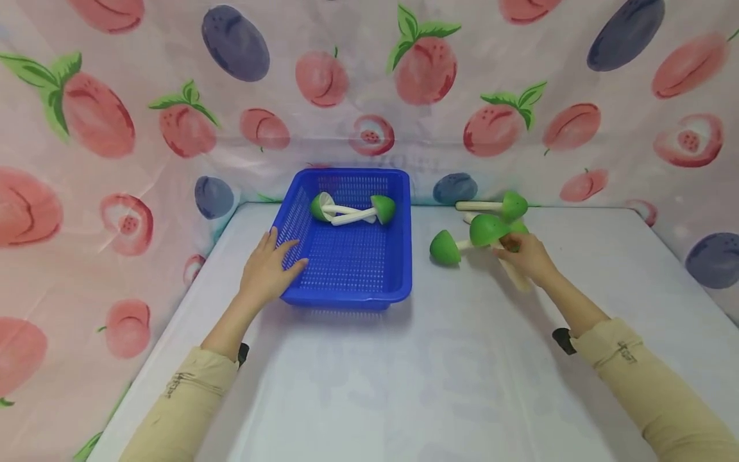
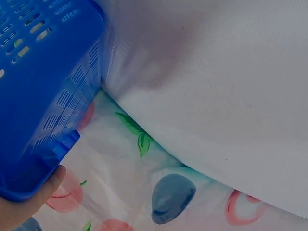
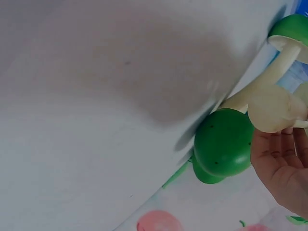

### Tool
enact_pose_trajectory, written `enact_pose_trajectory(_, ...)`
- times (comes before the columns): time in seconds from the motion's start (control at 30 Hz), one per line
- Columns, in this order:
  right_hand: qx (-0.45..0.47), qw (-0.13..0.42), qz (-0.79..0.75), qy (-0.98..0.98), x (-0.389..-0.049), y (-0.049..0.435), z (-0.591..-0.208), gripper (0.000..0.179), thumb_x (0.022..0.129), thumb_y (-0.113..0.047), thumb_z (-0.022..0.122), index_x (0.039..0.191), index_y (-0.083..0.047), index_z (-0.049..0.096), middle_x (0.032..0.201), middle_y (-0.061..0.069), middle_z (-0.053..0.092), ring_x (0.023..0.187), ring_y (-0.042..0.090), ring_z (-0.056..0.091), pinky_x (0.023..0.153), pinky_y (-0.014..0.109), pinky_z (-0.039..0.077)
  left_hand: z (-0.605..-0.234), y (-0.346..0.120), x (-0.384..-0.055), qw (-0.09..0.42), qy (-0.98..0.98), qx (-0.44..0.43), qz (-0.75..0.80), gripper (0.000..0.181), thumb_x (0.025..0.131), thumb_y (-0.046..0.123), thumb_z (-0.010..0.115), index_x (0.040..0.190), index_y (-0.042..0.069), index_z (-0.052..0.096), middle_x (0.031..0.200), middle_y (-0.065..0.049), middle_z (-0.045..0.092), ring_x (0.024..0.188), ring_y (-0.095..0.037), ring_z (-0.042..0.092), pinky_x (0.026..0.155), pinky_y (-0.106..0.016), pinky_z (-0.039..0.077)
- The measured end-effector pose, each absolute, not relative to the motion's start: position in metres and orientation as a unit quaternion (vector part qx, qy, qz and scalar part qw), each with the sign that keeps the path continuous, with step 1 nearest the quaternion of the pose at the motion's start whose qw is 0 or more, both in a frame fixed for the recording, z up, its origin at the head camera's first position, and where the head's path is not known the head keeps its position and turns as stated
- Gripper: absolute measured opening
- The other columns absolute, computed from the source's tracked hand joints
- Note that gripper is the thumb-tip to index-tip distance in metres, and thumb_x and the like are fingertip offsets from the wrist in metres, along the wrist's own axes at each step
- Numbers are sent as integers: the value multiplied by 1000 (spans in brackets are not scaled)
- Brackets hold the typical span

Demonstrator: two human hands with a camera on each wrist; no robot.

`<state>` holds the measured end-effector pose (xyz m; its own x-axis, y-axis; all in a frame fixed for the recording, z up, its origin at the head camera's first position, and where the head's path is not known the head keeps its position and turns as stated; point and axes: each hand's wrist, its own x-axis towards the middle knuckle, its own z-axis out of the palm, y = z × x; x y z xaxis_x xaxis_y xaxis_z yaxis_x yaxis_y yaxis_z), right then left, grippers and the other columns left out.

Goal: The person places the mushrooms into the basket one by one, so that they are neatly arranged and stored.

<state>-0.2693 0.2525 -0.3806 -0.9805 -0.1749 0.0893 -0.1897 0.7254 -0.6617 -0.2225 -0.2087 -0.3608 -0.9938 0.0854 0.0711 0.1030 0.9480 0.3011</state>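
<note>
My right hand [image 1: 526, 258] pinches a green-capped toy mushroom [image 1: 487, 230] by its pale stem, just under the cap; the stem slants down toward me. Close around it are several more: one mushroom [image 1: 444, 247] to the left, another mushroom [image 1: 514, 205] at the back, and a partly hidden green cap [image 1: 519, 226] behind the fingers. In the right wrist view the held mushroom [image 3: 272, 113] shows its pale underside. My left hand [image 1: 267, 268] rests on the left rim of a blue plastic basket [image 1: 346, 269], fingers spread, thumb reaching over the inside.
Two green mushrooms [image 1: 353, 212] lie crossed at the basket's far end. A white table [image 1: 369, 385] spreads beneath everything. Behind and at the sides hangs a fruit-printed cloth [image 1: 369, 77], which meets the table's back edge near the mushrooms.
</note>
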Motion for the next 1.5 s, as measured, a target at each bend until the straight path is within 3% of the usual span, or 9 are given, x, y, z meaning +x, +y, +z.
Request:
enact_pose_trajectory(0.2,95,10,374,-922,-275,237,-369,36,93,-14,57,113,15,54,113,35,56,103,46,55,88,51,48,-358,-213,-223,27,-987,-46,-151,59,94,42,48,140,6,43,153,-30,14,143,-44,10,111,-63,19)
enact_pose_trajectory(0.3,104,21,380,-919,-280,230,-360,34,93,-14,57,112,15,55,111,34,57,101,44,56,85,44,49,-356,-214,-224,28,-986,-47,-155,58,95,42,48,140,6,43,153,-30,13,143,-45,9,111,-64,19)
enact_pose_trajectory(0.43,126,38,390,-912,-287,221,-351,30,91,-11,60,109,14,58,105,32,60,95,41,59,74,21,47,-354,-214,-225,28,-987,-43,-155,58,95,41,48,140,6,43,154,-30,13,143,-45,9,111,-64,18)
enact_pose_trajectory(0.5,132,42,389,-911,-289,215,-349,28,91,-10,61,108,13,59,104,32,62,92,40,61,71,17,46,-356,-214,-224,26,-987,-42,-154,58,95,42,48,141,7,43,154,-30,12,143,-45,9,111,-64,18)
enact_pose_trajectory(0.57,134,41,386,-912,-291,209,-347,28,90,-10,61,107,12,60,103,31,62,91,40,62,72,21,49,-357,-214,-223,24,-987,-42,-154,59,95,42,48,141,7,42,153,-30,13,143,-45,9,110,-64,18)
enact_pose_trajectory(0.7,143,22,384,-912,-295,193,-340,29,92,-12,59,108,12,59,107,30,61,95,40,60,84,42,51,-359,-213,-221,23,-987,-39,-157,59,94,42,49,141,6,42,153,-30,13,143,-45,9,110,-65,18)
enact_pose_trajectory(0.8,149,17,386,-910,-299,180,-333,30,92,-12,59,110,12,58,108,30,61,99,40,59,89,47,50,-361,-213,-220,23,-987,-39,-156,59,94,42,49,141,6,43,153,-30,14,143,-45,10,110,-64,20)
enact_pose_trajectory(1.13,145,-14,393,-908,-312,137,-305,35,92,-16,59,118,8,58,113,26,61,98,35,59,82,37,49,-361,-207,-222,24,-986,-40,-158,60,94,43,49,141,6,43,153,-30,14,143,-45,11,111,-63,19)
enact_pose_trajectory(1.5,170,-9,419,-892,-323,84,-278,36,90,-16,61,119,5,60,111,23,62,99,32,58,80,35,50,-362,-210,-227,29,-986,-42,-159,60,94,44,48,140,7,44,154,-27,14,145,-41,9,113,-60,19)
